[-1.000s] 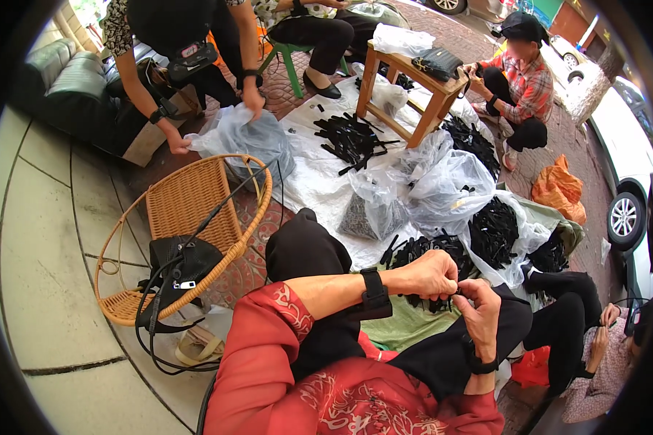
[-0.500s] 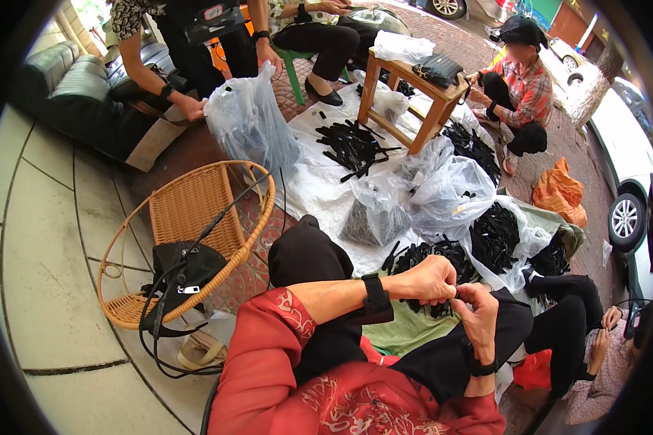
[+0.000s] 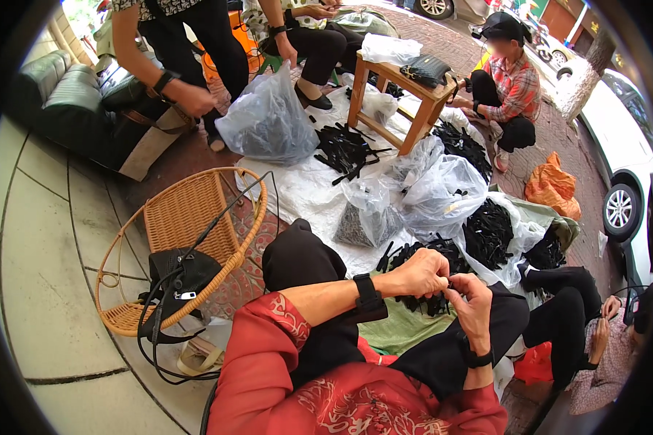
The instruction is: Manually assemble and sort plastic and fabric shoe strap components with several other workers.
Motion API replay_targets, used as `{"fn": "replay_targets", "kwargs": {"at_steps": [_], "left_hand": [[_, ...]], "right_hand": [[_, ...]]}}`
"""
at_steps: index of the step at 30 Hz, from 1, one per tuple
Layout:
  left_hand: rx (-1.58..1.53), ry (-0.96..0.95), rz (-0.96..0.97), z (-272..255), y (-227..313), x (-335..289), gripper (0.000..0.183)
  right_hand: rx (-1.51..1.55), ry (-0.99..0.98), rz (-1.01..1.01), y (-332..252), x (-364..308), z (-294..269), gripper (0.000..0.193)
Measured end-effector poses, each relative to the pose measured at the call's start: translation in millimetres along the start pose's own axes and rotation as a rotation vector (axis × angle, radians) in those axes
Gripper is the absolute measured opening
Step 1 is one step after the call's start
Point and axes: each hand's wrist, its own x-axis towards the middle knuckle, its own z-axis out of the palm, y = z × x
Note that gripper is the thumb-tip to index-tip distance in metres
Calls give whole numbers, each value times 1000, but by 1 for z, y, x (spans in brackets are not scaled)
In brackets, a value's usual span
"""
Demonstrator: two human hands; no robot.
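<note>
The left hand (image 3: pixel 422 271) and the right hand (image 3: pixel 475 304) meet fingertip to fingertip just above the heap of small black pieces (image 3: pixel 432 279) on the person's lap; both are curled in a narrow grip around something small and dark between the fingers, too small to tell apart from the heap below. The heap lies on a green cloth (image 3: pixel 399 330) spread over the knees. Left of the heap, past the raised knee, a wicker chair (image 3: pixel 185 217) carries a black bag (image 3: pixel 181 272) with trailing cords, and bare paving runs beyond it to the picture's left rim. Beyond the heap a white plastic sheet (image 3: pixel 305 185) is crowded with clear plastic bags (image 3: pixel 439 192) and more black pieces, leaving little open ground. Farther beyond the heap stands a wooden stool (image 3: pixel 403 90); a standing person holds a large clear bag (image 3: pixel 265 119) there. Right of the heap, a seated person's legs close in.
</note>
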Motion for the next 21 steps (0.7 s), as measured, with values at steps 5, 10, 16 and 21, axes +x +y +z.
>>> {"fn": "replay_targets", "kwargs": {"at_steps": [5,10,16,21], "left_hand": [[18,75,96,3,1,6,11],[31,95,-32,5,-6,0,10],[153,130,-70,17,0,0,11],[251,134,-71,18,3,4,12]], "right_hand": [[-30,32,13,2,3,-3,22],[-81,15,-133,2,3,3,17],[-74,41,-139,9,-10,3,19],[-69,79,-169,15,-9,5,19]]}}
